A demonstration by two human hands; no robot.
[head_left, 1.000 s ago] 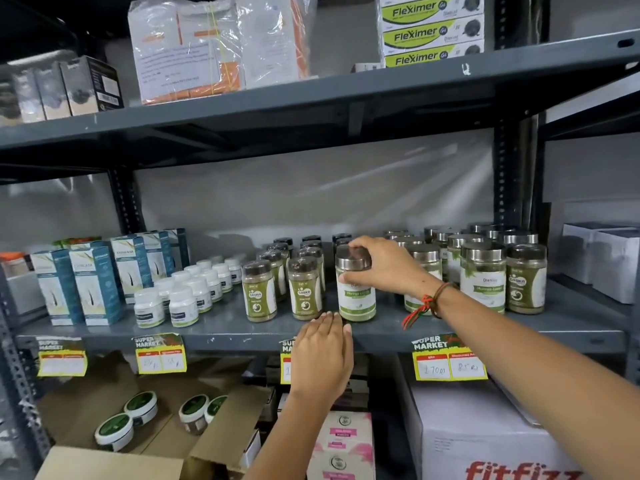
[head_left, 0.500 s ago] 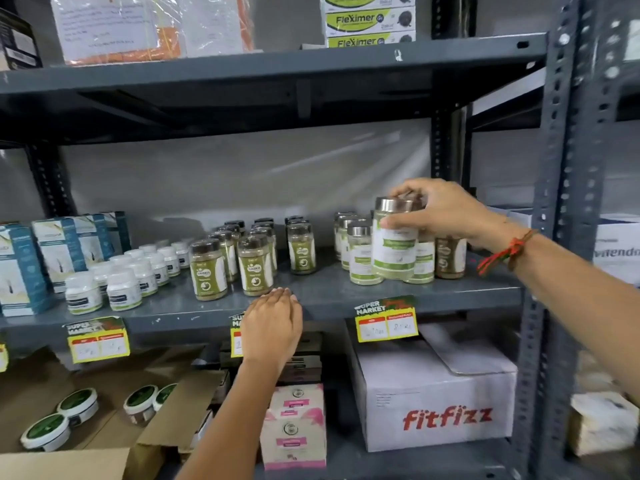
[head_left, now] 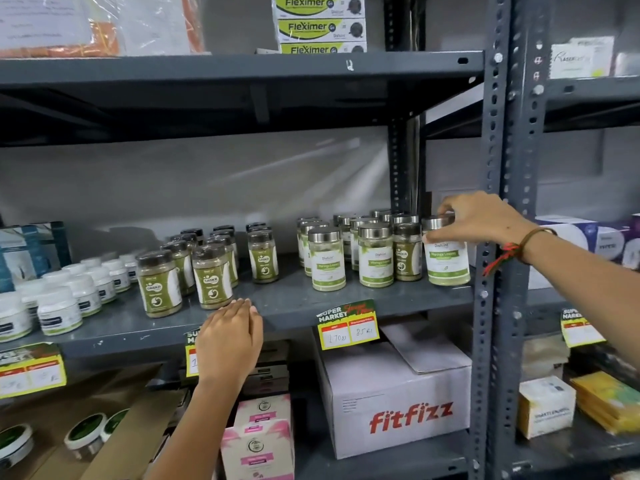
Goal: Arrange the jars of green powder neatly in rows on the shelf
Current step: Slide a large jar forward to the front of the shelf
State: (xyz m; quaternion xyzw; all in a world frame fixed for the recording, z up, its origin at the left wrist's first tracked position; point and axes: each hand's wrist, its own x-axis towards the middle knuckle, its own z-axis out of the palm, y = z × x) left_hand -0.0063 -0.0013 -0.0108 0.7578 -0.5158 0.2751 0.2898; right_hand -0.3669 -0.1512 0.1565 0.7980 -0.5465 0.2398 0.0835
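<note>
Several silver-lidded jars of green powder (head_left: 375, 259) stand in rows at the right of the grey middle shelf (head_left: 294, 303). My right hand (head_left: 478, 218) grips the lid of one such jar (head_left: 447, 258), which rests on the shelf at the far right end of the front row, by the upright post. Dark-lidded jars of green powder (head_left: 212, 280) stand in rows left of centre. My left hand (head_left: 230, 337) lies flat on the shelf's front edge, fingers together, holding nothing, just in front of those jars.
Small white bottles (head_left: 59, 310) and blue boxes fill the shelf's left side. A grey steel post (head_left: 493, 237) stands right beside the held jar. Below are a fitfizz carton (head_left: 398, 403), pink boxes (head_left: 259, 438) and an open cardboard box. Yellow price tags (head_left: 348, 329) hang off the edge.
My right hand carried the jar from the shelf's middle to the right and set it down at the end of the front row. The view shifted right. My left hand stayed on the edge.
</note>
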